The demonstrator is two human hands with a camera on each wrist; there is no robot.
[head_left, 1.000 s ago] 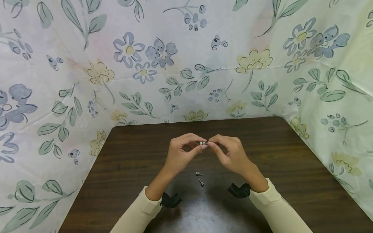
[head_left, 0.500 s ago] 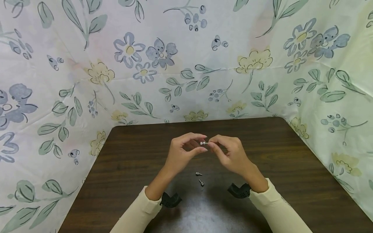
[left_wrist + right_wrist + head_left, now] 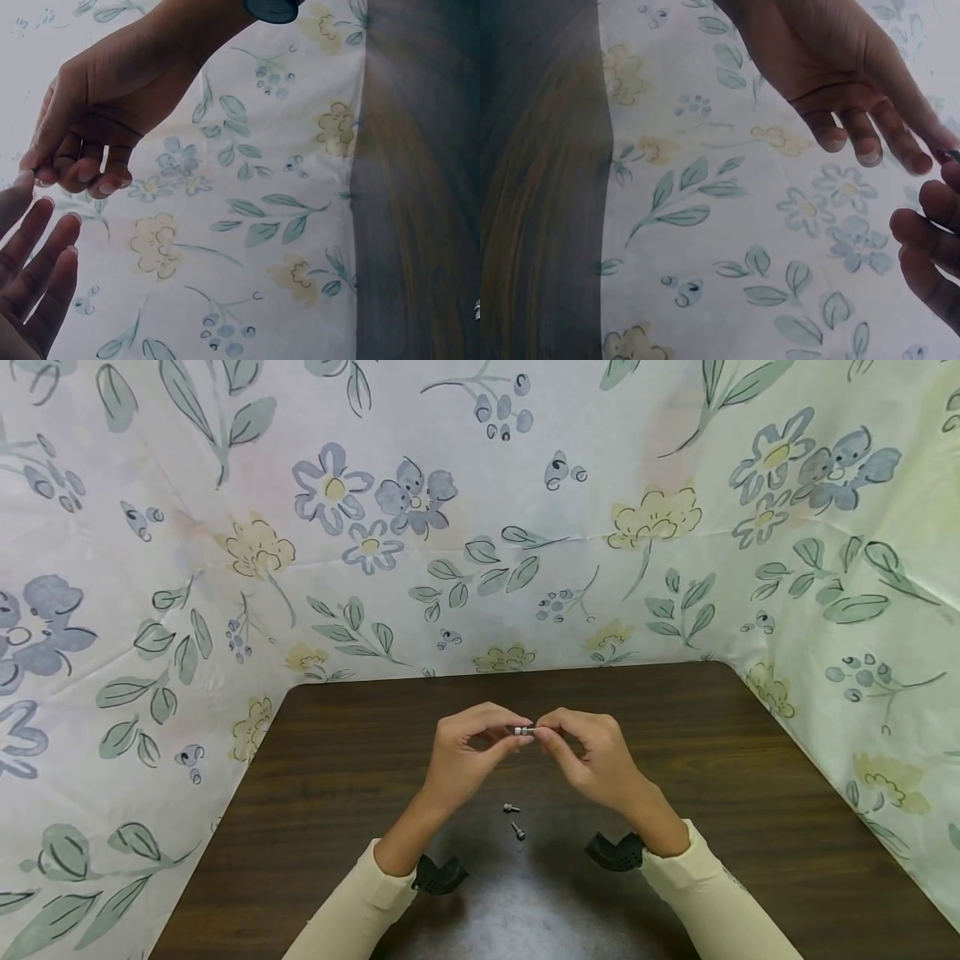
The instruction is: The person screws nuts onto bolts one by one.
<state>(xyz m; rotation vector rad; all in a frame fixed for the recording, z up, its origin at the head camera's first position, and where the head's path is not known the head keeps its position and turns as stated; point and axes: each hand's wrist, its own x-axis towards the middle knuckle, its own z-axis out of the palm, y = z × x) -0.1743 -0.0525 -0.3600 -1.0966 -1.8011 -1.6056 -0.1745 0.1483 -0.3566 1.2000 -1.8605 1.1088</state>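
Observation:
In the head view a small metal bolt [image 3: 519, 731] is held level above the table, with a wider collar or nut at its left part. My left hand [image 3: 471, 747] pinches that left part between thumb and forefinger. The right hand [image 3: 592, 752] pinches the thin right end the same way. Both sets of fingertips almost meet. In the left wrist view the right hand [image 3: 112, 97] has its other fingers curled, while the left hand's fingers [image 3: 45, 277] extend loosely. Fingertips mostly hide the bolt in both wrist views.
Two more small bolts, a farther one [image 3: 512, 808] and a nearer one [image 3: 518, 832], lie on the dark wooden table [image 3: 337, 827] below the hands. Black wrist mounts [image 3: 440, 876] hang under both wrists. A flowered cloth [image 3: 480, 527] surrounds the table's back and sides.
Half a second ago the left thumb and forefinger were spread off the bolt; now they pinch it again. The right hand has kept its hold, and the loose bolts have stayed put.

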